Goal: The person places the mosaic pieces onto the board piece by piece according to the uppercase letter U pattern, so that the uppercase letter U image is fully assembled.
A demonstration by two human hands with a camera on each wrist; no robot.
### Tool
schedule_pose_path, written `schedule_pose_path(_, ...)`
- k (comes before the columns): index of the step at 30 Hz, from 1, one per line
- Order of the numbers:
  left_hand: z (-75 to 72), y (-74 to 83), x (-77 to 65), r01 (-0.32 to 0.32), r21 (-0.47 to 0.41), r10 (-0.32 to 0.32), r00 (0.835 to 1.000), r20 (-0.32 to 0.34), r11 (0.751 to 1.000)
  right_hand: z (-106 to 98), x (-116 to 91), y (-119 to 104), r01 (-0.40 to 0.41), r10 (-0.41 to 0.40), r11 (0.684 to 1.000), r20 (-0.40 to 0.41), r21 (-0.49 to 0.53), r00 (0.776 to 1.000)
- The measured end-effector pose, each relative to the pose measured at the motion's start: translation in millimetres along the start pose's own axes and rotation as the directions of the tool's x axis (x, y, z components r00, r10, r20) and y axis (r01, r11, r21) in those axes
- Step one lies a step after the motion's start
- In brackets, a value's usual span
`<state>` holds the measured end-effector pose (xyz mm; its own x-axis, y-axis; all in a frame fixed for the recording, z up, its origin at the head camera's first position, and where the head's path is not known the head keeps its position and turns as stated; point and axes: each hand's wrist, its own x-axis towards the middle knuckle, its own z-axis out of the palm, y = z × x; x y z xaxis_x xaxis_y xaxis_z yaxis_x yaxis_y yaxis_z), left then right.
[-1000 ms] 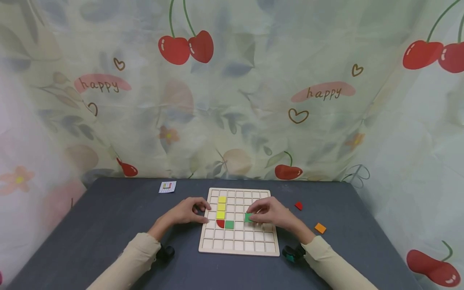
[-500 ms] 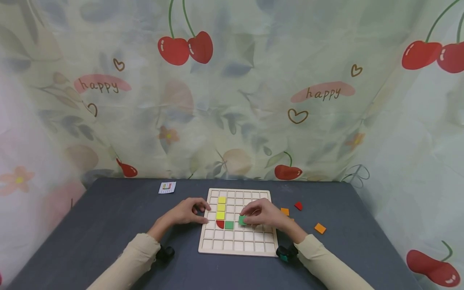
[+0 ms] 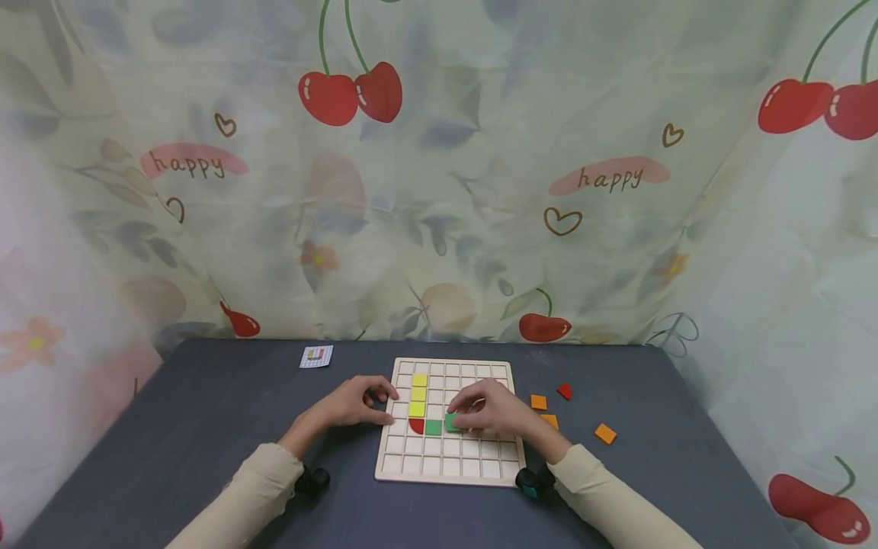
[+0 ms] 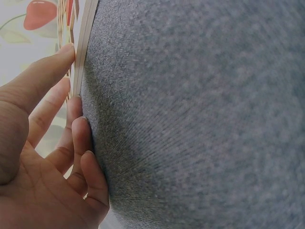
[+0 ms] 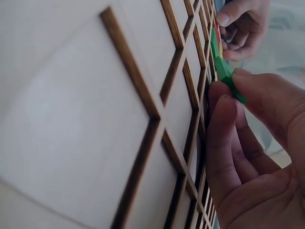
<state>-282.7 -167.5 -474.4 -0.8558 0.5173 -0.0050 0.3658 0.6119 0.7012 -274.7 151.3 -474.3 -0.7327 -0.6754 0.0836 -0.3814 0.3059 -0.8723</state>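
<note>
Compared with a second ago, the right hand [image 3: 488, 408] has moved leftward over the pale wooden square-grid board [image 3: 451, 465], bringing along the flat green square tile [image 3: 450, 422] that it pinches between thumb and fingertips. That tile was well apart from the second green square tile [image 3: 433, 427], which lies in the grid; now it is just to its right, near enough that the head view cannot settle whether they touch. The right wrist view shows the held tile tilted against the board.

The left hand [image 3: 353, 400] has kept its place at the board's left edge, its grip spread, thumb and fingers resting against the wooden side.

Two orange four-sided tiles [image 3: 538, 402] to the right of the board, largely covered by the right hand earlier, now show. A third orange tile [image 3: 605, 434] and a small red rounded tile [image 3: 564, 390] lie where they did on the dark grey table [image 3: 206, 442]. Unchanged too are the column of three yellow square tiles [image 3: 418, 394], the red quarter-round tile [image 3: 416, 426] below it, and the small white printed card [image 3: 316, 356] beyond the left hand.
</note>
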Motion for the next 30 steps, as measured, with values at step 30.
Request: schedule_pose_path(30,0.1,-0.4,-0.9,-0.018,-0.003,0.018,1.000,0.000,1.000,8.2,1.5,-8.1,0.014,-0.015,0.984,-0.006,-0.180,1.000)
